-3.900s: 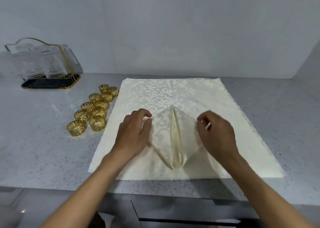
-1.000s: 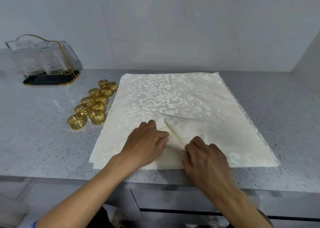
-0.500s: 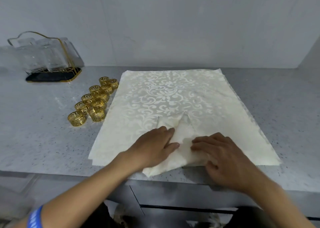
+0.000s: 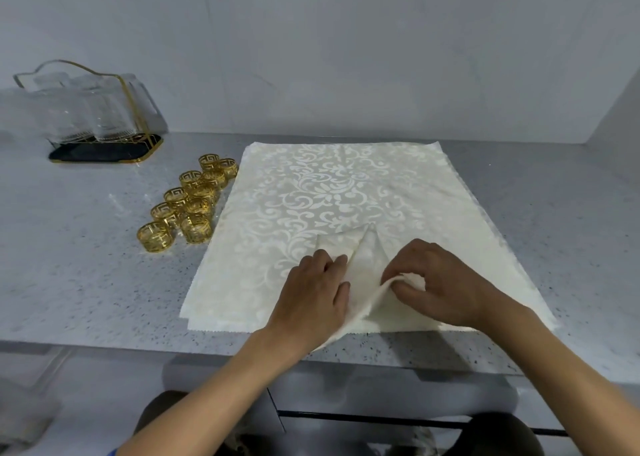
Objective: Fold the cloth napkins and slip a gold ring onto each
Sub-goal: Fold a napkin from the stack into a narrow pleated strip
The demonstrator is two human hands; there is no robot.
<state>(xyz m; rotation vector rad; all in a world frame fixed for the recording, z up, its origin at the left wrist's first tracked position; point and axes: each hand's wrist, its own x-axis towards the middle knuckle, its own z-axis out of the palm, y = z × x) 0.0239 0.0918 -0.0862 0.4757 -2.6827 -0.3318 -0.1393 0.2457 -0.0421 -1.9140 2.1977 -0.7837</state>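
I see left hand flat, pressing folded napkin; right hand pinching its lifted edge; gold rings alongside napkin stack.

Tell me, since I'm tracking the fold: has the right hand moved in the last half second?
Yes. The right hand has lifted off the folded napkin and now pinches its edge, raising it, judged against the flat cloth beneath.

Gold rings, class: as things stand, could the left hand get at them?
Probably yes. The rings sit uncovered on the counter, left of the napkins, with nothing between. But the left hand presses the folded napkin and would have to let go.
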